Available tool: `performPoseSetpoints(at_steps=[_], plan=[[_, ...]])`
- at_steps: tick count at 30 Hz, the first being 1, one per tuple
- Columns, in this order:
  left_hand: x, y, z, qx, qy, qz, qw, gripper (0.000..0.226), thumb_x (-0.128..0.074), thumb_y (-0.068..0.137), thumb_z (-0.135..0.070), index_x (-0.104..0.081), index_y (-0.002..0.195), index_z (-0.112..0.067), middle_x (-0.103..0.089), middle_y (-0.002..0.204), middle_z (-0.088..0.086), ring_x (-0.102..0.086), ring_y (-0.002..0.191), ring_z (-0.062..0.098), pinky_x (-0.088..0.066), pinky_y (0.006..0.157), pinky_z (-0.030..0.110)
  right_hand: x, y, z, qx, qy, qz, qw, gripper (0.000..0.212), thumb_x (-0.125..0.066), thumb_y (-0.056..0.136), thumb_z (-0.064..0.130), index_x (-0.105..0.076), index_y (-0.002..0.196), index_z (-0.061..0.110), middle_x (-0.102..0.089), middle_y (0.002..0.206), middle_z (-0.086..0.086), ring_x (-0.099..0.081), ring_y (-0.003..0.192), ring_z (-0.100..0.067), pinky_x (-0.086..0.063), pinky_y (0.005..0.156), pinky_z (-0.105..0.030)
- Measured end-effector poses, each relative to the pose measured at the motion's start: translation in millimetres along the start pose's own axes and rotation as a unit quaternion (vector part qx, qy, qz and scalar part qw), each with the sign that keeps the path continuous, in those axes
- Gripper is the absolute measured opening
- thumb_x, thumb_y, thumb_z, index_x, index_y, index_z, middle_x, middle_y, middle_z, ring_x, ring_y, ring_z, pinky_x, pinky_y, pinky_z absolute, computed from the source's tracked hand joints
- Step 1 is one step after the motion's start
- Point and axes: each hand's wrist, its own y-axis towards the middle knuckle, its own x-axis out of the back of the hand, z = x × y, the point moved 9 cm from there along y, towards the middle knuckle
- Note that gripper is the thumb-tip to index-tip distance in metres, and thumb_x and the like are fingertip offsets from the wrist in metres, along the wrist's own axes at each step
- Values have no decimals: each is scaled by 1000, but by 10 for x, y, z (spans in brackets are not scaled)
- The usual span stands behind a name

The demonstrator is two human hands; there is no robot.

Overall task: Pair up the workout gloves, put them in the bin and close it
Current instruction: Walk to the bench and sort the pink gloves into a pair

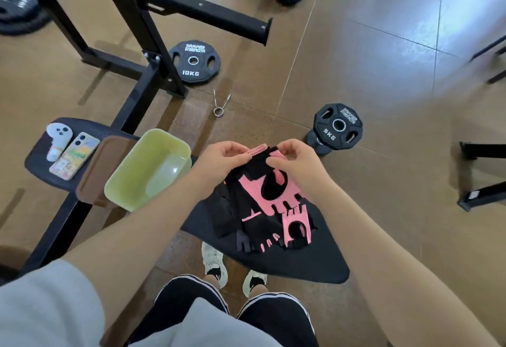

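A pink and black fingerless glove (271,190) hangs from both my hands above the black bench pad (301,264). My left hand (221,157) pinches its pink wrist strap on the left, and my right hand (295,157) pinches the wrist edge on the right. Below it on the pad lie more gloves: a pink one (297,227), a black one with pink finger tabs (260,233) and a plain black one (226,213). The pale green bin (137,182) stands open to the left, with its brown lid (94,171) lying beside it.
A phone (74,156) and a white controller (56,141) lie on the bench's left end. On the floor are a 10 kg plate (194,61), a 5 kg plate (338,126), a spring collar (220,102) and a black rack frame (153,53). My shoes (215,263) show under the bench.
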Motion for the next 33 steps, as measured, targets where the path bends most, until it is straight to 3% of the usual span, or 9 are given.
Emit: performPoseSetpoints(at_steps=[7,12,14,17,21,25,28,30,33], plan=[[-139,-53,-34,-50,109,64,991,23,-63,83,-5,-63,105,-12,-69,88,-2,-64,82,10,-51,81,22,24,-73,-158,-13,39,60,997,24,-67,78,2,-66,90,23,-68,87,4,-63,81,-10,-51,83,-23],[-150,-130,-225,-258,348,57,899,24,-58,71,8,-71,75,-11,-71,80,0,-59,84,0,-44,87,24,36,-254,-310,0,39,152,988,27,-62,81,-6,-68,74,19,-68,79,1,-64,71,-5,-51,74,-17],[-108,-127,-187,-306,395,26,866,22,-60,68,4,-74,69,-13,-67,107,6,-51,107,10,-36,99,30,61,-293,-415,2,27,162,986,31,-63,81,-4,-70,71,25,-70,85,5,-64,82,-6,-50,80,-17],[58,-55,67,-245,342,26,907,38,-60,78,6,-73,67,-27,-36,137,-11,-35,126,2,-22,105,9,87,-333,-524,2,26,170,985,36,-59,79,-11,-69,70,21,-70,96,13,-62,95,7,-48,83,-11],[159,-10,322,-181,272,29,945,57,-60,80,7,-68,70,-48,-37,133,-20,-45,114,-13,-32,96,3,52,-350,-664,-16,12,173,985,38,-56,81,-12,-67,69,23,-70,90,17,-62,92,11,-46,81,-7],[154,82,549,-144,363,-7,921,5,-69,78,-21,-72,82,-22,-57,123,4,-47,119,20,-33,107,37,17,-195,-1053,-67,-8,121,990,17,-61,84,5,-66,80,20,-68,75,12,-62,70,3,-45,75,-16],[79,180,805,-84,352,3,932,11,-60,85,-35,-63,81,-25,-64,80,-14,-60,87,5,-44,88,41,-24,-63,-1593,-135,-50,90,985,9,-58,88,9,-63,96,9,-65,75,5,-56,54,5,-43,55,-7],[25,265,1006,-38,333,-7,942,9,-58,87,-32,-62,87,-24,-63,75,-11,-61,80,5,-46,78,33,-105,4,-2016,-171,-111,107,973,16,-55,90,9,-63,102,4,-61,74,1,-55,65,-7,-51,73,-12],[-11,425,1286,-25,367,-53,928,19,-59,87,-30,-62,100,-17,-69,87,3,-63,84,21,-47,77,34,-217,92,-2652,-213,-209,139,944,22,-53,90,13,-64,107,3,-65,88,-6,-55,95,-22,-37,107,-46]])
